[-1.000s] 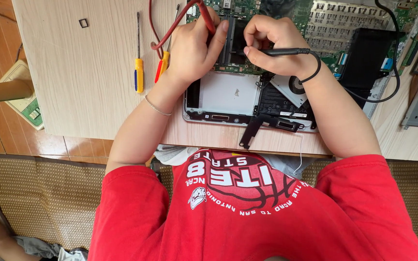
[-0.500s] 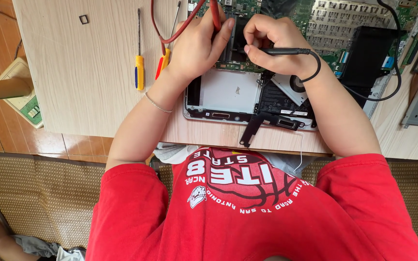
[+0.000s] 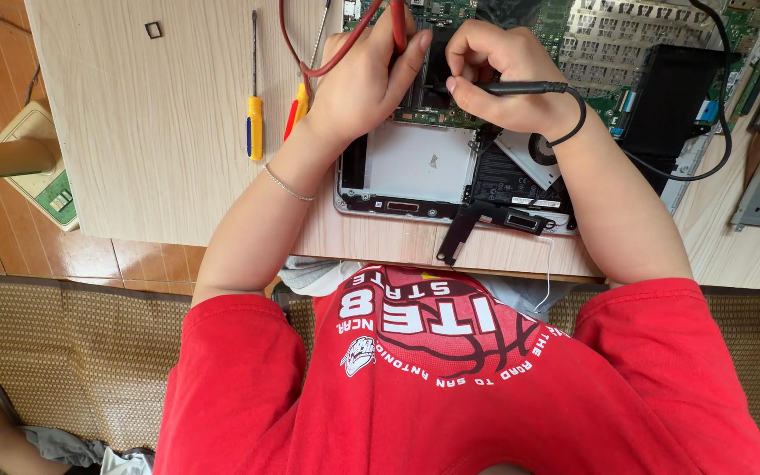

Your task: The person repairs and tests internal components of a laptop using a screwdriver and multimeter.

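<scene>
little has shifted since the earlier frame: left hand [image 3: 367, 84] fingers pinch the red probe [image 3: 398, 22], right hand [image 3: 503, 79] fingers clamp the black probe [image 3: 521, 88] lying left-right over the green circuit board [image 3: 609, 40].

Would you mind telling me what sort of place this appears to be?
Probably a home or small electronics-repair bench: an opened laptop with its circuit board bare lies on a wooden table, yellow-handled screwdrivers beside it, and both hands hold test probes.

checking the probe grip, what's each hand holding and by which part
The left hand pinches a red probe by its shaft. The right hand grips a black probe by its barrel, over the opened laptop.
</scene>
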